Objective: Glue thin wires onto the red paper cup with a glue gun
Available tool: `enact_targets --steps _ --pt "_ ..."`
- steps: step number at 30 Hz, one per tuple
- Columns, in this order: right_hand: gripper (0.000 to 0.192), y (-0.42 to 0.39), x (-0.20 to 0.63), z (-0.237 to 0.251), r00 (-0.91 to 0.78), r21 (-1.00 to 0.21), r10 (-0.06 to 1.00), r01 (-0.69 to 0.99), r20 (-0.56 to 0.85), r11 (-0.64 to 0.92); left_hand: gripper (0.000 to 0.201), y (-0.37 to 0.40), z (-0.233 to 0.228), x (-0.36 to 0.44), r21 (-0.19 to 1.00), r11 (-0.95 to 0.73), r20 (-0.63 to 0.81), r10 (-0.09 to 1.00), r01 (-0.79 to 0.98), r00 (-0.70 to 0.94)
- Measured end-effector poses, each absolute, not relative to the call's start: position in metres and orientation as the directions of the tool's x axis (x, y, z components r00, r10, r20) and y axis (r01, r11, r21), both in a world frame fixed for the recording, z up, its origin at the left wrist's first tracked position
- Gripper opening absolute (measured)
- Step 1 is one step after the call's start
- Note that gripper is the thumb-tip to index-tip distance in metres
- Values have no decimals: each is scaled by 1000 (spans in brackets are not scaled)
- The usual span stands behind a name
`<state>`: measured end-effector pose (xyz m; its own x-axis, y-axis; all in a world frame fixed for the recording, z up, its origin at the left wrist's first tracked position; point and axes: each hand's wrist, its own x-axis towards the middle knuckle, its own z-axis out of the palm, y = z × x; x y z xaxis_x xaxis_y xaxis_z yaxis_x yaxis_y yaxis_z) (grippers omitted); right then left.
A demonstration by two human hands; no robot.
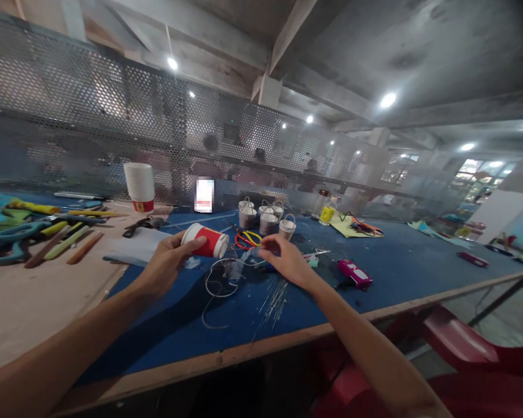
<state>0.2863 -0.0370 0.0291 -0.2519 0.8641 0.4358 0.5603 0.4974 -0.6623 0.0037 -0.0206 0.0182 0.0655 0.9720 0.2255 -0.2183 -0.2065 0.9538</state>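
**Paper cup held sideways in left hand, wire piece pinched in right**

Paper cup (pixel 204 240), red with a white rim, is held on its side above the blue worktop (pixel 401 261); the left hand (pixel 168 262) is closed round its wall, with the mouth turned toward the right hand (pixel 283 259). It is judged light, thin-walled and easily crushed, so hold is best taken at the stiffer rim or base. The right hand's grip is pinched shut, apparently on a thin wire; what is held cannot be told for certain.

Counts:
- One cup in hand.
- One stack of cups (pixel 140 187) beyond the left grip.
- Four small handled cups (pixel 268 219) beyond both grips.
- One pair of yellow-handled scissors (pixel 247 238) between the grips.
- Loose wire (pixel 220 284) below them, several strands, uncounted.
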Motion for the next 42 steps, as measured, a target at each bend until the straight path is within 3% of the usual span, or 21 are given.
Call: enact_targets --steps 3,9,15,22,34,42 --pt "36 -26 248 31 -396 -773 832 352 388 528 19 -23 21 5 944 -208 231 971 -256 62" --pt "42 3 224 11 -378 -891 886 251 268 377 21 -20 20 2 942 -173 200 978 -286 67" --pt "15 -3 228 20 -353 -779 844 350 404 520 18 -18 16 3 956 -190 204 978 -225 38" --pt "16 -19 226 35 -293 -712 790 345 538 612 18 -17 8 5 972 -171 184 980 -158 70" --pt "18 -14 228 36 -254 -684 740 283 623 673 19 -23 9 6 981 -135 162 966 -140 200" --pt "16 -8 229 33 -238 -710 758 264 608 653 14 -24 12 8 978 -119 156 962 -169 223"
